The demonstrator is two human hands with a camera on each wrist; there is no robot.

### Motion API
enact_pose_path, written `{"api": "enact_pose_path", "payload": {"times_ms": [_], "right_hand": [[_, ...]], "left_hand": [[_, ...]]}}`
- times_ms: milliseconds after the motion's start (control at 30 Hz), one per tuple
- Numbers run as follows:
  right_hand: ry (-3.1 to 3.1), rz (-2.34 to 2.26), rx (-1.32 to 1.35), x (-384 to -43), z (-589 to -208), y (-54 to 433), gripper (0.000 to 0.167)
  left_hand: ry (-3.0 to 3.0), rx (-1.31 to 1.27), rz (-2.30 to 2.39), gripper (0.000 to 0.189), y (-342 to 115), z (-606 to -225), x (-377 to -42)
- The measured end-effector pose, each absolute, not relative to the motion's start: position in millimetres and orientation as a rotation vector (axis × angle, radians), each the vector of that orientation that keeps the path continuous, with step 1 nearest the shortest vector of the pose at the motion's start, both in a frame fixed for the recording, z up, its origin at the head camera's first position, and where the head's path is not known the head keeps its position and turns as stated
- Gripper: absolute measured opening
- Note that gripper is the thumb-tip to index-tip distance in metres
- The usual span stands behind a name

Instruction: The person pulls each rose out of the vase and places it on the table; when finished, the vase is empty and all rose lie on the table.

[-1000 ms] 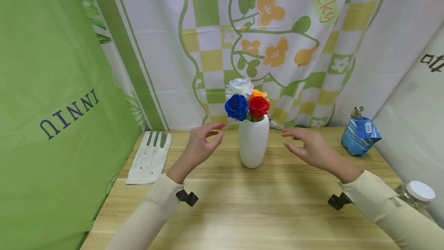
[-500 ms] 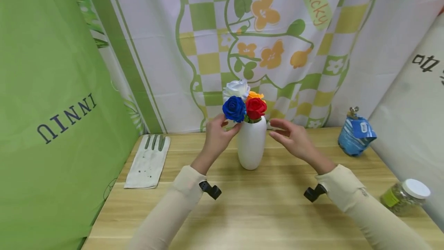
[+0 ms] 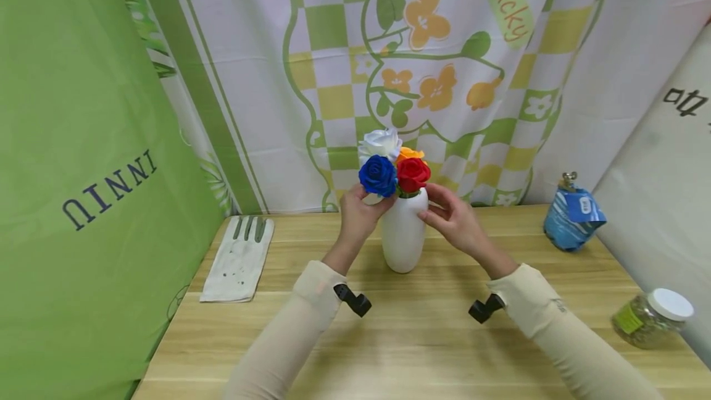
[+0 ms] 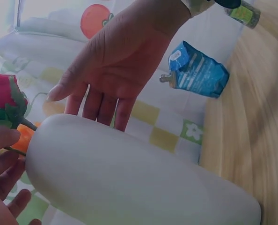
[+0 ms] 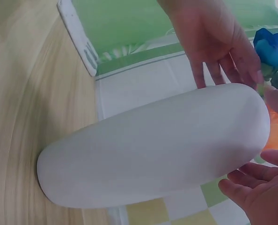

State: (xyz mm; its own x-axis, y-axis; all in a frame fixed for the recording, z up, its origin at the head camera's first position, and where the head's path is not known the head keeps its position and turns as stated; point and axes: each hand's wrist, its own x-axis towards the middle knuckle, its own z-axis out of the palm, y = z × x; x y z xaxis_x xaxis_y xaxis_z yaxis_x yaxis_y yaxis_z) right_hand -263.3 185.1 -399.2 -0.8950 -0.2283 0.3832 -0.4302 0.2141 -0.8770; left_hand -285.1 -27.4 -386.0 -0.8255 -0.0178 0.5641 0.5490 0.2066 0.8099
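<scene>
A white vase point(image 3: 403, 239) stands upright on the wooden table, holding a blue rose point(image 3: 378, 176), a red rose point(image 3: 413, 174), a white rose point(image 3: 381, 141) and an orange flower point(image 3: 410, 154). My left hand point(image 3: 358, 218) is at its upper left, thumb close to the rim below the blue rose. On the opposite side, my right hand point(image 3: 457, 222) has its thumb near the vase's upper wall. Seen from the left wrist, the right hand point(image 4: 115, 70) keeps its fingers extended behind the vase point(image 4: 129, 173). The left hand's point(image 5: 214, 37) fingers also reach behind it in the right wrist view.
A pale glove point(image 3: 237, 261) lies flat at the table's point(image 3: 411, 350) left. Toward the right are a blue pouch point(image 3: 574, 218) with a metal clip and a white-lidded jar point(image 3: 652, 320). A patterned curtain point(image 3: 333, 73) hangs behind the vase.
Both hands have moved inward from either side of the vase and are now close around its upper part. The vase and flowers stay in place; the head view has shifted slightly.
</scene>
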Motion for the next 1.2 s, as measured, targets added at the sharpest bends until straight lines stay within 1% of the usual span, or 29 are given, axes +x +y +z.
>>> {"api": "enact_pose_path", "payload": {"times_ms": [167,333,733,1200], "right_hand": [[-2.32,1.749,0.615,-265.0,-400.6,181.5,0.058],[-2.332,1.747,0.583,-265.4,-401.8,180.2,0.06],[-2.34,1.714,0.483,-266.4,-400.0,175.8,0.062],[-2.347,1.67,0.423,-269.5,-401.8,176.2,0.054]], "left_hand": [[-1.973,-0.446,-1.685,0.025,-22.8,-385.0,-285.0],[-1.898,-0.424,-1.811,0.018,-19.8,-383.3,-285.8],[-1.74,-0.372,-1.988,0.023,-15.2,-377.0,-285.5],[-1.643,-0.354,-2.026,0.02,-14.5,-370.4,-286.6]]}}
